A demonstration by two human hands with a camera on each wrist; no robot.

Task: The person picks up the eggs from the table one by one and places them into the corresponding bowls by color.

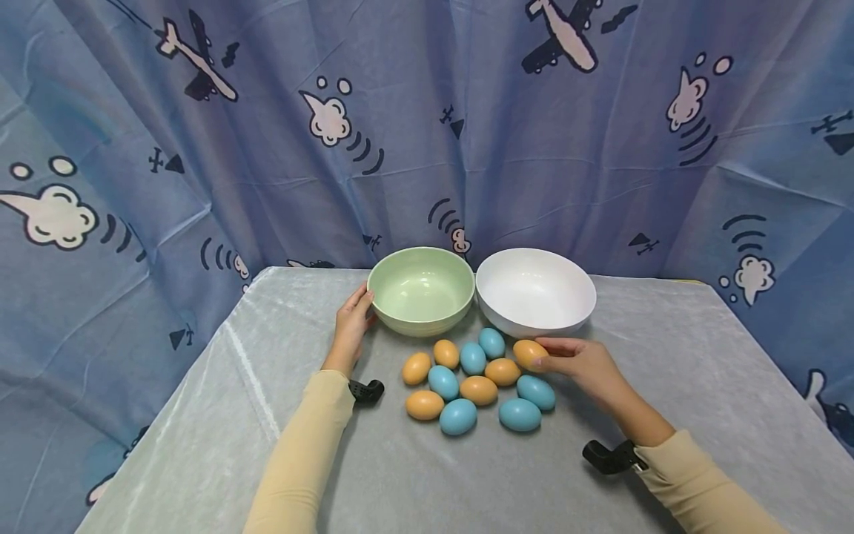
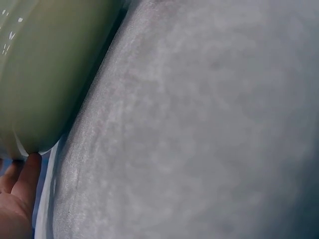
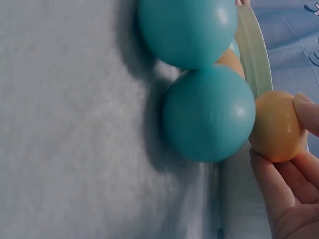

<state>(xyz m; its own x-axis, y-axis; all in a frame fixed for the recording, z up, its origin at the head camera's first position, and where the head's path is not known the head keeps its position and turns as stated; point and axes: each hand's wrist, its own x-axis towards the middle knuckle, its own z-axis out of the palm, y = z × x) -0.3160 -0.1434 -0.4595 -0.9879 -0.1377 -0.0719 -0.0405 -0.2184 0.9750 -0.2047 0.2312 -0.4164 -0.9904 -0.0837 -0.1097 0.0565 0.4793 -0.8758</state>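
Observation:
My right hand (image 1: 587, 367) pinches an orange egg (image 1: 530, 355) between thumb and fingers, just in front of the white bowl (image 1: 534, 289). In the right wrist view the held orange egg (image 3: 277, 127) sits beside a blue egg (image 3: 209, 113). My left hand (image 1: 350, 326) touches the left outer side of the green bowl (image 1: 422, 289). Seen from the left wrist, fairly straight fingers (image 2: 29, 179) rest against the outside of the green bowl (image 2: 50, 74). Several orange eggs (image 1: 478, 390) and blue eggs (image 1: 458, 417) lie mixed in front of the bowls.
Both bowls stand side by side near the back edge of the table, which has a grey cloth (image 1: 427, 489) over it. No eggs show inside either bowl. Behind hangs a blue curtain (image 1: 400, 170) printed with planes and clouds.

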